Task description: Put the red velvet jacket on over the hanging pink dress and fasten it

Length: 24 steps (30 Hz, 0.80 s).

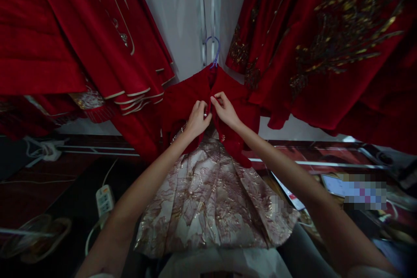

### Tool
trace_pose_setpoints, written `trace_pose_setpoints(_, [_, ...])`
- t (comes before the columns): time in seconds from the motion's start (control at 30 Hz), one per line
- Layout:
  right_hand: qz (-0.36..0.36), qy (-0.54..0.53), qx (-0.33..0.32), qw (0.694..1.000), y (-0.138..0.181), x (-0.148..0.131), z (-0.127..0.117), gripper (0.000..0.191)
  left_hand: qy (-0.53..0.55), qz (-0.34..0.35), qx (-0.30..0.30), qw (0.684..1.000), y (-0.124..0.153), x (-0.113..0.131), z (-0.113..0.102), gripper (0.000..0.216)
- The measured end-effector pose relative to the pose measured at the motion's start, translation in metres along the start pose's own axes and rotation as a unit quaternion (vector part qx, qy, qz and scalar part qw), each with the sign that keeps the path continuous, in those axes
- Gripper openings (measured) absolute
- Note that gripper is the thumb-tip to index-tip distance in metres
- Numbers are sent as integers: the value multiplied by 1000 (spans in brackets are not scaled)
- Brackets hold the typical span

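A red jacket (187, 91) hangs in front of me on a purple hanger (217, 47), over a pale skirt (208, 200) with a shiny brocade pattern. My left hand (198, 119) is closed at one front edge of the jacket, near a small shiny button or bead. Just to its right, my right hand (224, 109) pinches the opposite front edge between thumb and fingers. The front opening runs between both hands. Whether a fastener lies under the fingertips I cannot make out.
Red embroidered garments hang at left (65, 30) and right (325, 52). Low at left lie a power strip (104, 200) with its cord and a clear plastic container (35, 236). A phone (332, 185) lies at right. A metal rack bar (312, 163) runs low behind.
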State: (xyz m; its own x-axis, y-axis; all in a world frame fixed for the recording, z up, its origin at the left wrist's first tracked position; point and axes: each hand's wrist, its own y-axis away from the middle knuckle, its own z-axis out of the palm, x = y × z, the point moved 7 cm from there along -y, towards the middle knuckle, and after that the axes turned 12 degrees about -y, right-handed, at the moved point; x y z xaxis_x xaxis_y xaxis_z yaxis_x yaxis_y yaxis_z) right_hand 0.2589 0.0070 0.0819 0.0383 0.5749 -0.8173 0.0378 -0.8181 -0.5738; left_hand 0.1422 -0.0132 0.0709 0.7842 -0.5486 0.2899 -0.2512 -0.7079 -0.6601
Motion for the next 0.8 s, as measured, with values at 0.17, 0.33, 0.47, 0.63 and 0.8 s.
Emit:
trace_pose_setpoints(0.17, [111,-125,-28,985,16,15,-3,40,171,-49,20,984,2,-18,7,31])
trace_pose_setpoints(0.33, [52,-134,-40,989,25,14,1,33,245,-144,85,955,11,-38,7,20])
trace_pose_setpoints(0.47, [10,-103,-38,994,25,11,2,33,229,-123,65,963,8,-34,0,9])
trace_pose_setpoints(0.63, [3,-81,-24,996,25,10,0,31,143,-90,27,985,6,-28,-5,11])
trace_pose_setpoints(0.8, [-20,-50,5,999,31,5,-3,25,123,-46,-4,991,9,-13,-9,18])
